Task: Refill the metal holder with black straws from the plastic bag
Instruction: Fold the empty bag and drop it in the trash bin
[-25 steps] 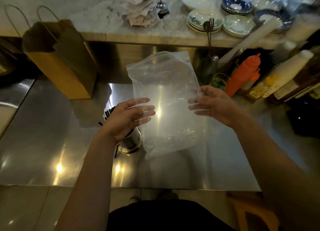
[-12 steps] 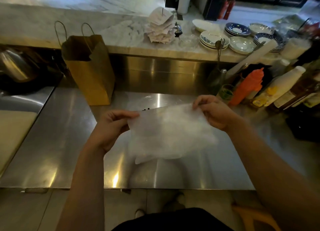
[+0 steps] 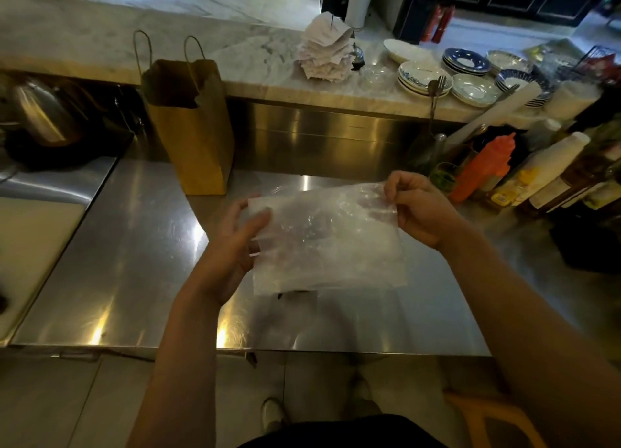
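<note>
- a dark kettle (image 3: 40, 111) sits at the far left, on the lower level behind the steel counter (image 3: 134, 246).
- a brown paper bag (image 3: 193, 125) with two rope handles stands upright on the counter against the steel back wall, well left of the hands.
- the left hand (image 3: 232, 246) has the left edge of the plastic bag (image 3: 329, 242), thumb lying on the near face of the film and the fingers half curled behind it, so the edge is pinched loosely between them.
- the plastic bag is clear, crumpled and looks empty; it is stretched wide and flat between both hands, lifted off the counter, its lower edge hanging free.
- a small dark shape (image 3: 297, 293) shows just under the bag's lower edge; whether it is the metal holder or its straws cannot be told, since the bag covers that spot.
- the right hand (image 3: 420, 209) grips the bag's upper right corner, fingers curled tight with the film nipped between thumb and fingertips.
- on the marble ledge behind, a spike of paper slips (image 3: 324, 53) stands left of stacked plates (image 3: 467, 74).
- at the right end of the counter an orange squeeze bottle (image 3: 484, 167) leans among other bottles, just beyond the right hand.
</note>
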